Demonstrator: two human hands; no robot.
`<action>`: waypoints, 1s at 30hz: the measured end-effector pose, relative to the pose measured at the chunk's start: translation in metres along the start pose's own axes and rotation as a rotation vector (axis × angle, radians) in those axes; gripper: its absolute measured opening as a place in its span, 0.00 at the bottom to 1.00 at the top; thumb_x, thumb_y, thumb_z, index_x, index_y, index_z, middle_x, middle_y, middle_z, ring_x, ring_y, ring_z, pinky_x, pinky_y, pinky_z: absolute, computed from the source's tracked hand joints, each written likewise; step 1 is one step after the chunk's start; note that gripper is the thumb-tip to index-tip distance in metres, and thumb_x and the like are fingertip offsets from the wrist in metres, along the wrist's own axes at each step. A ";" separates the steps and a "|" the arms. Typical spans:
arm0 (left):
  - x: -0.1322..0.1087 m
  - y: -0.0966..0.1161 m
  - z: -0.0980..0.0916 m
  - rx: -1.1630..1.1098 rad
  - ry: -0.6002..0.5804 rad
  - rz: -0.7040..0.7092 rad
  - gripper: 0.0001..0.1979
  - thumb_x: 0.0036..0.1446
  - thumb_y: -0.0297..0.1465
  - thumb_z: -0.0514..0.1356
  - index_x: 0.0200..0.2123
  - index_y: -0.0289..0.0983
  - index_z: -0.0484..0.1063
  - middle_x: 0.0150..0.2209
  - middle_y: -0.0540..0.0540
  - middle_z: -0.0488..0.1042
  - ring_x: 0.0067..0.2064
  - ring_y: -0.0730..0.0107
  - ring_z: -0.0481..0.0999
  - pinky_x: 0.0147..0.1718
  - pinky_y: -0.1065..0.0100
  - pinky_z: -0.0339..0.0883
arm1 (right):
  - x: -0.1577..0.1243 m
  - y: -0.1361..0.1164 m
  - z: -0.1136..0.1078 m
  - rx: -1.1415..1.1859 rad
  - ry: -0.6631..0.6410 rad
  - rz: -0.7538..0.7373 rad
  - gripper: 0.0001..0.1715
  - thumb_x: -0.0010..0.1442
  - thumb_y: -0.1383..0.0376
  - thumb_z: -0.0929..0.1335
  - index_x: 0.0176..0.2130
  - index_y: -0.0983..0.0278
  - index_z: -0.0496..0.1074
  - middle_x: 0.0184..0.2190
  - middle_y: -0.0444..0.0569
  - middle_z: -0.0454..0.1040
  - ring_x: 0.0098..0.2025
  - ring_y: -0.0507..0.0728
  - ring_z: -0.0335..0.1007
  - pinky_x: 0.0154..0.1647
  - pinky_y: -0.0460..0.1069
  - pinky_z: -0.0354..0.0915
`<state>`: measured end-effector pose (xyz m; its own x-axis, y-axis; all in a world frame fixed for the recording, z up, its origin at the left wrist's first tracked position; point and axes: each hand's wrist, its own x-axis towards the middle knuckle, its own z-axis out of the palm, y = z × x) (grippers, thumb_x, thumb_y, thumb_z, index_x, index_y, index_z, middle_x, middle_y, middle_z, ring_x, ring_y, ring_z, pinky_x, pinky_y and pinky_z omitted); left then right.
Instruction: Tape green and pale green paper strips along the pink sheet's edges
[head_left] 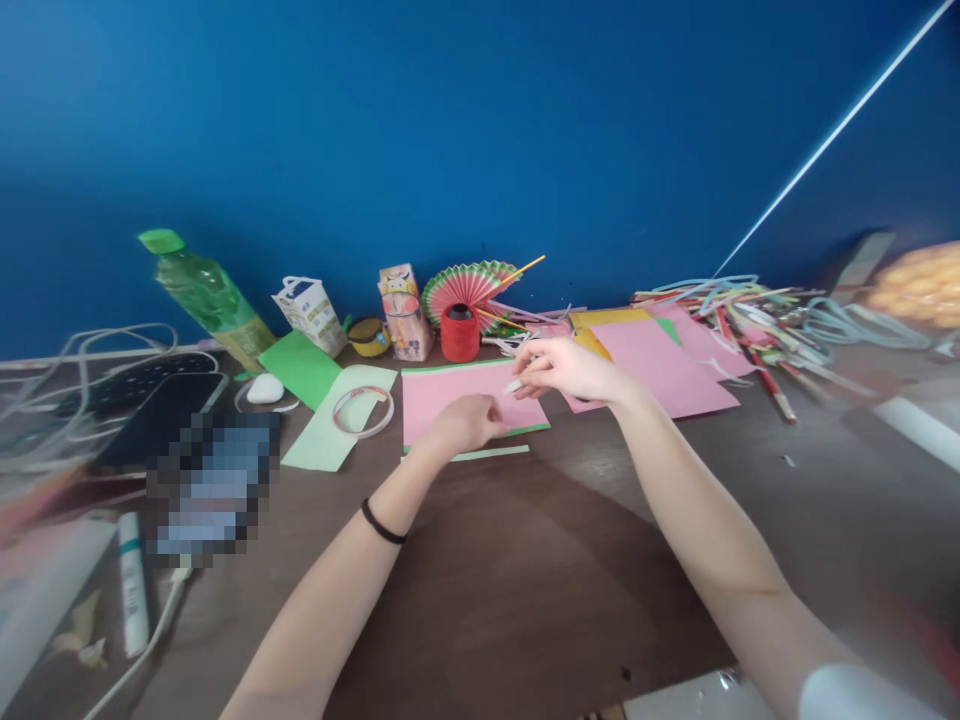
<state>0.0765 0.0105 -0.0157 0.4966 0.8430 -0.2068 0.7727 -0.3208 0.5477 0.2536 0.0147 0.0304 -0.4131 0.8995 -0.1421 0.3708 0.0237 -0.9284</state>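
A pink paper sheet point(439, 395) with green strips along its top and bottom edges lies on the desk before me. My left hand point(466, 425) is closed over its lower edge, fingertips curled together; what they pinch, if anything, is hidden. Above the sheet's right side, my right hand point(559, 368) has its fingers drawn together. A small whitish bit shows at those fingertips, too small to name. Just below the sheet, a narrow pale green paper strip point(495, 453) lies flat. A roll of tape point(363, 432) rests on light green paper point(319, 452) to the left.
Behind the sheet stand a red thread spool point(460, 338), a paper fan point(484, 282), a patterned box point(405, 315) and a carton point(309, 312). More pink paper point(667, 365) and a pile of strips point(757, 320) lie right. A bottle point(206, 290), phone point(221, 490) and marker point(133, 585) occupy the left.
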 end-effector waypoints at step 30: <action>0.003 0.009 0.026 0.144 -0.023 0.251 0.04 0.48 0.24 0.58 0.31 0.35 0.69 0.35 0.46 0.73 0.38 0.66 0.71 0.38 0.69 0.63 | -0.005 -0.002 -0.009 -0.097 -0.121 -0.029 0.08 0.52 0.68 0.67 0.36 0.65 0.70 0.28 0.48 0.78 0.32 0.53 0.75 0.36 0.47 0.70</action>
<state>0.0951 -0.0012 -0.0327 0.6872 0.7197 -0.0984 0.6714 -0.5777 0.4642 0.2625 0.0138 0.0356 -0.5202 0.8387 -0.1615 0.4336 0.0964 -0.8959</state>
